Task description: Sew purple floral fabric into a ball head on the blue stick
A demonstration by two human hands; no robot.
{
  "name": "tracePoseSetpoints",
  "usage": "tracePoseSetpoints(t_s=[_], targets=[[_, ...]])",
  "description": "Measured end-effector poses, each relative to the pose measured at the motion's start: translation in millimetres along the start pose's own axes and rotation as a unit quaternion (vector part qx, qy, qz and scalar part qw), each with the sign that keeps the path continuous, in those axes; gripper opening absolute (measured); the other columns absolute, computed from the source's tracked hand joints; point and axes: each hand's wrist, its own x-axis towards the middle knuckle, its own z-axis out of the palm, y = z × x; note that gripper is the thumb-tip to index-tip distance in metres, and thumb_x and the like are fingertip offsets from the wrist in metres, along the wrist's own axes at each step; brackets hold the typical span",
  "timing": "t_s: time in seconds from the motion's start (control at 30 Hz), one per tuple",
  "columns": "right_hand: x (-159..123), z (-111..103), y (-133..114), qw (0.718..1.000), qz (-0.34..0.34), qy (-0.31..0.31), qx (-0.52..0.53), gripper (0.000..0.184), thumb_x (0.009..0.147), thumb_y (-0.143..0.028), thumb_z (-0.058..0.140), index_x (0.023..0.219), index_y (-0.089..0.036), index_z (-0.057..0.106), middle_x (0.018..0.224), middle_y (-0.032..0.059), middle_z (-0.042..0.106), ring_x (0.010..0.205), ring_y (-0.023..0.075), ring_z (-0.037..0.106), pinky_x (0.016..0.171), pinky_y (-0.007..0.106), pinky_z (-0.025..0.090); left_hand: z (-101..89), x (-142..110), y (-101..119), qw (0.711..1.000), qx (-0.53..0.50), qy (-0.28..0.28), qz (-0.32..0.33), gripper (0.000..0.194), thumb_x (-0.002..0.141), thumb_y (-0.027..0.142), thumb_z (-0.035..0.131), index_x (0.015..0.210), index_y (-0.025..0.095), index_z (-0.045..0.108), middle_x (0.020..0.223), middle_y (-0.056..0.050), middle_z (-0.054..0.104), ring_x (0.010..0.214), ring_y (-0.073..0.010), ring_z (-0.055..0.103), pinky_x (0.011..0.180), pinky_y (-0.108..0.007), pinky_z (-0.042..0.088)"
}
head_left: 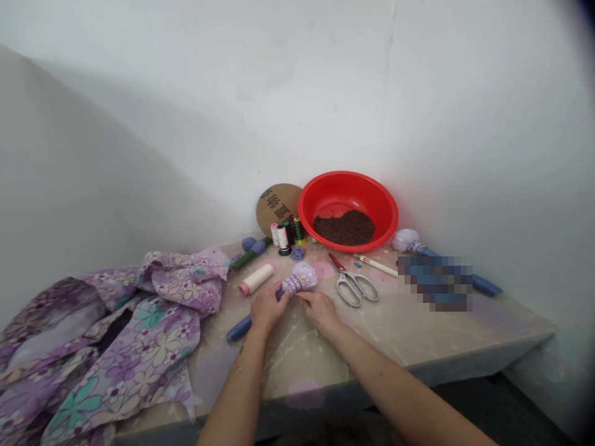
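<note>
A stick with a blue handle and a round, cloth-wrapped head lies slanted above the table. My left hand is closed around the handle just below the head. Purple cord is wound around the neck where the cloth gathers. My right hand is pinched close to that neck, at its right side. What its fingertips hold is too small to make out, perhaps an end of the cord. Scissors with grey handles and red on the blade lie to the right of my right hand.
Flowered purple cloth covers the table's left side. A red basin with dark grains stands at the back, beside thread spools and a cardboard disc. A white thread cone, a pen and another cloth-headed stick lie around.
</note>
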Motion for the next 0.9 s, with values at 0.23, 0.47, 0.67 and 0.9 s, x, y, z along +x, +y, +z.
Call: tracePoseSetpoints(t_s=[0.23, 0.47, 0.67, 0.9], targets=[[0.3, -1.2, -0.3, 1.0, 0.003, -0.002, -0.01, 0.032, 0.081, -0.031, 0.038, 0.104, -0.033, 0.059, 0.094, 0.0024, 0.066, 0.084, 0.0199, 0.06, 0.069, 0.027, 0.042, -2.9, -0.4, 2.5, 1.0, -0.002, -0.005, -0.004, 0.044, 0.077, 0.048, 0.04, 0.114, 0.028, 0.051, 0.105, -0.004, 0.061, 0.096, -0.0201, 0.055, 0.079, -0.028, 0.039], [0.3, -0.5, -1.2, 1.0, 0.004, 0.001, -0.012, 0.031, 0.079, -0.031, 0.04, 0.103, -0.034, 0.06, 0.094, 0.0011, 0.066, 0.084, 0.0194, 0.06, 0.068, 0.027, 0.042, -4.4, -1.5, 4.3, 1.0, 0.008, -0.002, -0.008, 0.043, 0.076, 0.047, 0.042, 0.113, 0.028, 0.052, 0.104, -0.004, 0.062, 0.095, -0.0214, 0.055, 0.077, -0.028, 0.039], [1.5, 0.9, -1.0, 1.0, 0.005, -0.015, -0.015, 0.032, 0.08, -0.03, 0.037, 0.104, -0.033, 0.059, 0.097, 0.0009, 0.065, 0.085, 0.0181, 0.059, 0.07, 0.025, 0.041, -5.5, -2.9, 5.0, 1.0, 0.009, -0.002, -0.002, 0.042, 0.077, 0.046, 0.041, 0.114, 0.029, 0.051, 0.104, -0.004, 0.062, 0.093, -0.0202, 0.056, 0.075, -0.027, 0.039], [3.2, 3.6, -0.8, 1.0, 0.004, -0.013, -0.014, 0.031, 0.08, -0.03, 0.038, 0.103, -0.033, 0.06, 0.095, 0.0002, 0.066, 0.085, 0.0173, 0.059, 0.068, 0.024, 0.04, -3.7, -1.4, 3.3, 1.0, 0.01, 0.005, 0.002, 0.042, 0.077, 0.046, 0.041, 0.114, 0.029, 0.051, 0.102, -0.004, 0.063, 0.092, -0.02, 0.056, 0.075, -0.027, 0.04]])
